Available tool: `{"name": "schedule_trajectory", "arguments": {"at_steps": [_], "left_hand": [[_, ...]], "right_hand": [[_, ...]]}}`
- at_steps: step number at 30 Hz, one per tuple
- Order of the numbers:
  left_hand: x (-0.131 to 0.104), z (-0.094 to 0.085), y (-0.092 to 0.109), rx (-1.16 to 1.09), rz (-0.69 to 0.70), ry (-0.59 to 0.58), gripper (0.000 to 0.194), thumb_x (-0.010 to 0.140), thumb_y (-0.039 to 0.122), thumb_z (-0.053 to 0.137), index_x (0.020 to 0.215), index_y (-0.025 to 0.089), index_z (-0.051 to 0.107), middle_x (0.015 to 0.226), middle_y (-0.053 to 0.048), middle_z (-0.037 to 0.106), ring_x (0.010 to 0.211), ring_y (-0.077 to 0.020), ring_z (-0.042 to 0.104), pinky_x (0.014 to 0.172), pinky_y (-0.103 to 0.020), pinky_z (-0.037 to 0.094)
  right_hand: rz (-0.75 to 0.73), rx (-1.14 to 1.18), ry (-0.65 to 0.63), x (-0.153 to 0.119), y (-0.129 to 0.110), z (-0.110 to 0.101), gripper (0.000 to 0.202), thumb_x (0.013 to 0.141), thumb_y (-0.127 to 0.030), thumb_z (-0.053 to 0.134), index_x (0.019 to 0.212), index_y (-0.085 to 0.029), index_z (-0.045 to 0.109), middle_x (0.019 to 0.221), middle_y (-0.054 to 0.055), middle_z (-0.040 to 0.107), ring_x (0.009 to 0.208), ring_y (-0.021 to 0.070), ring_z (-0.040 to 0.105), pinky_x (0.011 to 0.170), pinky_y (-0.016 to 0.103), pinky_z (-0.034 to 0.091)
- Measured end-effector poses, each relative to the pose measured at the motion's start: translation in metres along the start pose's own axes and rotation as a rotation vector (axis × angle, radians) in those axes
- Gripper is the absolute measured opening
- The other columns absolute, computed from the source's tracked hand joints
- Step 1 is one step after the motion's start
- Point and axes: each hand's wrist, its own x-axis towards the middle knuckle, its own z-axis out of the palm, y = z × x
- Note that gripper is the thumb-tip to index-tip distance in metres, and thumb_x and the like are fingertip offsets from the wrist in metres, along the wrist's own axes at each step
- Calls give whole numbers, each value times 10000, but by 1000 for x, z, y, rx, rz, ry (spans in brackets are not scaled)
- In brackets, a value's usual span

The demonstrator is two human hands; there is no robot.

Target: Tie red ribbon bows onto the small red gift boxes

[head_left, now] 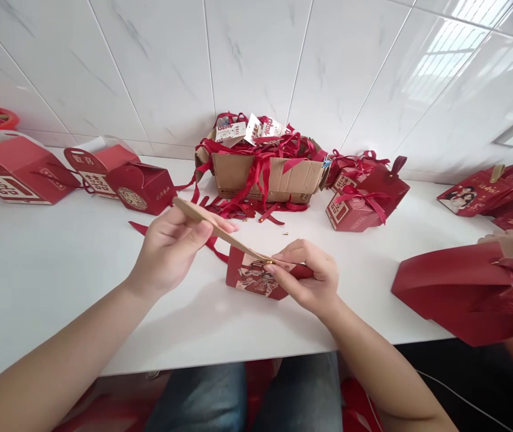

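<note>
Tan panel being gripped by left hand and right hand. Fastener beside right thumb apparently being secured; alignment being needed.

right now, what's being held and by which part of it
A tan strip: the left hand pinches near its upper end, the right hand farther down by a gold stud.
</note>
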Motion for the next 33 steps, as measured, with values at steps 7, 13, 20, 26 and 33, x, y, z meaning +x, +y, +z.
{"name": "schedule_trajectory", "arguments": {"at_steps": [7,13,20,26,33], "left_hand": [[17,38,38,208,-249,-39,352,910,466,530,685,199,577,453,49,386,429,-79,361,413,-241,305],[19,41,43,632,-262,-274,181,865,408,577,944,254,525,444,86,494,340,-105,376,328,-247,237],[21,36,33,851,-242,-449,56,868,306,522,891,265,491,412,108,443,337,-114,365,329,-230,241],[20,29,29,866,-197,-453,64,827,222,538,865,263,507,414,109,476,332,-117,389,358,-249,215],[22,35,35,932,-319,-474,32,825,259,515,834,249,486,488,87,502,392,-110,390,412,-257,241]], "right_hand": [[-242,-121,-74,-2,2,-5,184,798,-135,684,930,-249,625,762,-12,706,642,127,648,586,304,477],[-437,-313,-89,-1,6,-7,182,808,-92,665,842,-269,638,784,-46,723,704,109,657,601,292,448],[-537,-446,-74,4,3,-9,204,816,-95,659,703,-263,629,740,-63,700,684,97,642,576,276,454],[-470,-409,-81,2,3,-9,196,804,-72,660,734,-255,645,745,-19,628,661,101,585,565,274,456],[-488,-414,-86,-1,3,-7,154,801,-69,671,757,-215,651,800,1,626,691,108,592,567,273,463]]}}
